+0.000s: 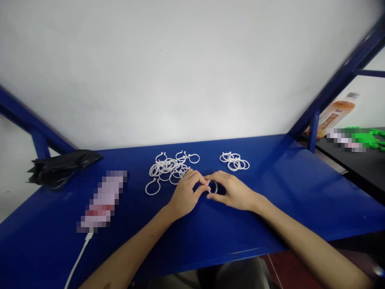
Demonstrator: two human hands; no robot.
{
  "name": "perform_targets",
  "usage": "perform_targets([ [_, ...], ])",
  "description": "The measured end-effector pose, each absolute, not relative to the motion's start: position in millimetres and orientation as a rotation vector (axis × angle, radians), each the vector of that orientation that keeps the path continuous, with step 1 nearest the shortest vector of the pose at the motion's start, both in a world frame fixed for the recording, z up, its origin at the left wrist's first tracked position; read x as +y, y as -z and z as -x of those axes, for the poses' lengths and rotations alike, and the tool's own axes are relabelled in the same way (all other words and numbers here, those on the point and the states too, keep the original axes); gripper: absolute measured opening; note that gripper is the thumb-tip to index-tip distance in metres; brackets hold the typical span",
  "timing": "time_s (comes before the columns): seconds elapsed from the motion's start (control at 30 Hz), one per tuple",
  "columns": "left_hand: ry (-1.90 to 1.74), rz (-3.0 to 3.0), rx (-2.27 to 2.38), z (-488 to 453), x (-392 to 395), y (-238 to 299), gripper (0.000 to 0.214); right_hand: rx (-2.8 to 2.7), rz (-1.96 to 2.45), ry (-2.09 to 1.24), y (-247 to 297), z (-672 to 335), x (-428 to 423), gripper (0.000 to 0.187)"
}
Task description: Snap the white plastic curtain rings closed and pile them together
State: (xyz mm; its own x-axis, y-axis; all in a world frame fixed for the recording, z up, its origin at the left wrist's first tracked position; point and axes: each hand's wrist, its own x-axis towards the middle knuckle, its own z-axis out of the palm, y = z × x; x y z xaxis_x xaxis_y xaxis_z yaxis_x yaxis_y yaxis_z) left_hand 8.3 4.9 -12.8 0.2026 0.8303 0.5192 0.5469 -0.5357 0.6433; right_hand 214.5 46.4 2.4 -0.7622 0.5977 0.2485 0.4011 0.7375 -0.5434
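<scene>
Both my hands meet over the blue table around one white plastic curtain ring (216,187). My left hand (189,192) pinches the ring's left side, where its ends are, between thumb and forefinger. My right hand (234,189) grips the same ring from the right, thumb below and fingers above. Whether the ring's ends are joined is hidden by the fingertips. Just beyond my left hand lies a loose pile of white curtain rings (165,165), several with open ends. A smaller group of similar rings (234,162) lies beyond my right hand; these look closed.
On the blue table (186,249), a black plastic bag (60,168) and a blurred-out phone-like object (102,200) with a white cable (78,257) lie left. Blue frame bars (314,130) flank the table. Past the right one stand an orange bottle (337,114) and green items (365,138).
</scene>
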Motion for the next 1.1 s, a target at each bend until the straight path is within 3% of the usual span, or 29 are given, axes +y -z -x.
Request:
perform_targets([
  [0.07,-1.182,-2.145,1.271,-8.4,4.9,10.7,0.013,-2.556,0.762,-0.661,-1.5,-214.5,47.4,0.036],
  [0.3,-1.035,-2.171,1.23,-5.6,4.1,5.2,0.02,-2.63,0.676,-0.646,-7.0,-214.5,45.7,0.032],
  [0.47,-1.068,-2.307,1.349,-2.8,7.7,12.4,0.009,-2.586,0.798,-0.521,-1.9,-215.7,49.4,0.042],
  [0.5,-1.042,-2.384,1.409,-1.1,9.7,15.5,0.012,-2.551,0.843,-0.467,-0.6,-217.6,52.5,0.041],
  [0.63,-0.779,-2.638,1.719,8.2,18.6,30.5,0.06,-2.343,1.031,-0.176,3.2,-235.2,74.5,0.035],
  [0.7,-0.681,-2.681,1.796,12.1,21.5,36.7,0.066,-2.251,1.17,-0.038,5.4,-248.2,88.4,0.039],
  [0.87,-0.609,-2.717,1.819,13.5,22.0,37.4,0.061,-2.219,1.351,0.113,13.2,-270.1,112.5,0.046],
  [1.1,-0.595,-2.925,1.514,0.5,13.1,21.7,0.035,-2.322,1.112,0.073,19.3,-257.5,109.8,0.046],
])
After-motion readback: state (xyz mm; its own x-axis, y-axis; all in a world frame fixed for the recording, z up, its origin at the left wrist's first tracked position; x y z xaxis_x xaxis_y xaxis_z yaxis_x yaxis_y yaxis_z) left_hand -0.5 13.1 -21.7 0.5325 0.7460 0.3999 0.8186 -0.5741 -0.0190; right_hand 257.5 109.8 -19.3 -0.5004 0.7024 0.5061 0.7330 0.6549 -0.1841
